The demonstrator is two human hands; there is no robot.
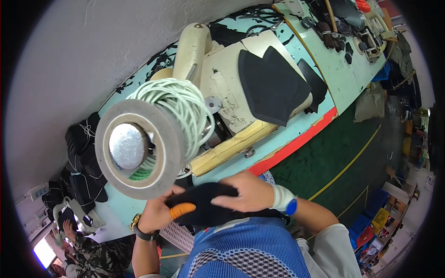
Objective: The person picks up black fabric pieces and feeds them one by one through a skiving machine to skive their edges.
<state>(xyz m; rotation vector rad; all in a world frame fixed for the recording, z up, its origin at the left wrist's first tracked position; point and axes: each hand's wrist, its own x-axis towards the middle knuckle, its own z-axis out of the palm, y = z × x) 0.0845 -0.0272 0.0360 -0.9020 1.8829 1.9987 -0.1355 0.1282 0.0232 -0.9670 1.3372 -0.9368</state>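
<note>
My left hand (156,214), an orange finger cover on its thumb, grips the left end of a curved black fabric piece (199,199). The right hand (250,191) pinches the same piece from the right, thumb on top. The piece is held just above my blue checked apron (245,245), in front of the table edge. Beyond my hands stands a cream sewing machine (192,48), with a large grey-rimmed spool of pale green cord (178,109) partly hiding it. Flat black cut pieces (273,85) lie on the machine's bed, right of the spool.
A worn wooden strip (236,146) runs along the bed's near side. Scissors (264,16) and black scraps lie at the back of the pale green table. Tied black bundles (83,162) sit at left, near a co-worker's camouflage sleeve (99,255). Green floor (320,157) shows at right.
</note>
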